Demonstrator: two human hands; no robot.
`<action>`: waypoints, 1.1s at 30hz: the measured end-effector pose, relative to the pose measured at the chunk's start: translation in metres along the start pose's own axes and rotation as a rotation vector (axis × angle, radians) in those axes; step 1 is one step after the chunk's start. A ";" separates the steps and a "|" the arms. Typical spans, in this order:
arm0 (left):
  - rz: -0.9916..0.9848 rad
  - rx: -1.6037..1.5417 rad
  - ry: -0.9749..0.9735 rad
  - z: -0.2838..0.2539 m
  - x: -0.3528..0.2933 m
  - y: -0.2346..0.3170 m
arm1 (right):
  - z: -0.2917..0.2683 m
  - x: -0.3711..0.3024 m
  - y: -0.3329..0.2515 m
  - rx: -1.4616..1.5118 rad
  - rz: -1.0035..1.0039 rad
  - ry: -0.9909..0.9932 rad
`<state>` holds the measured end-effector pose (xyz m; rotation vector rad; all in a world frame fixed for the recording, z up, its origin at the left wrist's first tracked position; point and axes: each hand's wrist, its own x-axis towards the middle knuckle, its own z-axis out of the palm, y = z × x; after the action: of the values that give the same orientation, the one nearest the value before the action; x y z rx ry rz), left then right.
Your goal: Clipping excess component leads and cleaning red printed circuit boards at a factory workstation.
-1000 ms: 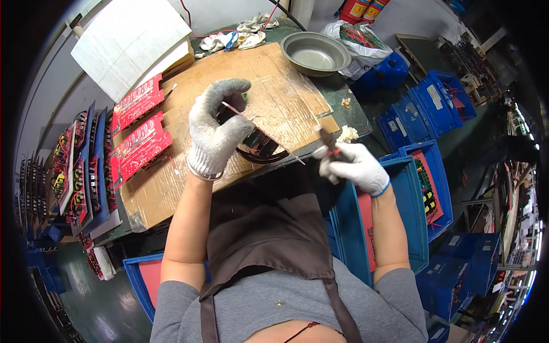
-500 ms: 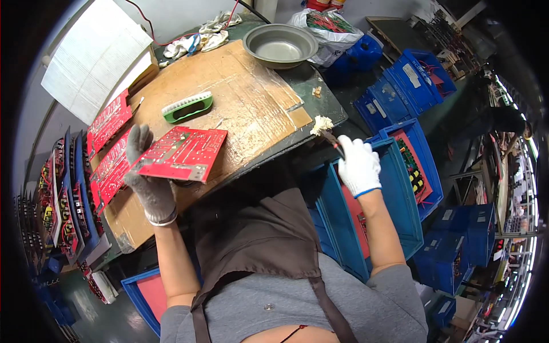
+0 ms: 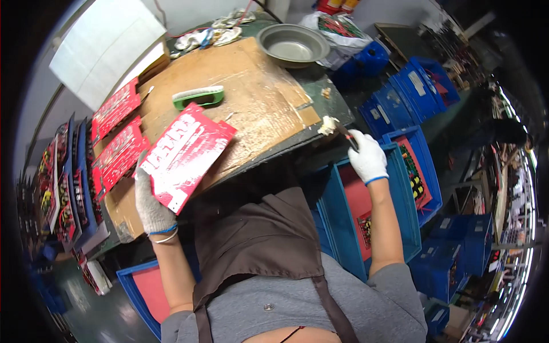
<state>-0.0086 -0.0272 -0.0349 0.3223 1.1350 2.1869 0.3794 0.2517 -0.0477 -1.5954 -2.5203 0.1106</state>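
Your left hand [image 3: 151, 208] has its grip clamped on the red circuit board [image 3: 184, 154] above the tabletop [image 3: 257, 97]; your right hand [image 3: 368, 160] is closed around a small brush [image 3: 337, 128].

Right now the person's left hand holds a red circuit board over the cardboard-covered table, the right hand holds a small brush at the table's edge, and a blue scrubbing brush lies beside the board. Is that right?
Not quite: the scrubbing brush is green, not blue, as the head view shows. The rest holds: the left hand holds the red circuit board over the cardboard-covered table, and the right hand holds a small brush at the table's edge.
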 end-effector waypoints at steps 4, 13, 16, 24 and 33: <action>0.034 0.062 -0.033 0.014 -0.001 -0.004 | -0.014 -0.013 0.006 0.264 -0.010 0.104; -0.036 0.104 -0.177 0.017 0.010 -0.027 | -0.056 -0.029 -0.133 0.519 -0.558 -0.032; 0.040 0.181 -0.169 0.014 0.012 -0.033 | -0.063 -0.021 -0.173 0.309 -0.675 0.043; 0.032 0.143 -0.203 0.010 0.016 -0.037 | -0.064 0.006 -0.215 0.020 -0.864 0.122; 0.008 0.121 -0.231 0.010 0.015 -0.036 | -0.072 0.027 -0.221 -0.176 -1.019 0.098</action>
<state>0.0006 0.0038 -0.0583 0.6163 1.1377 2.0299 0.1836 0.1802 0.0578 -0.1833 -2.9593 -0.3044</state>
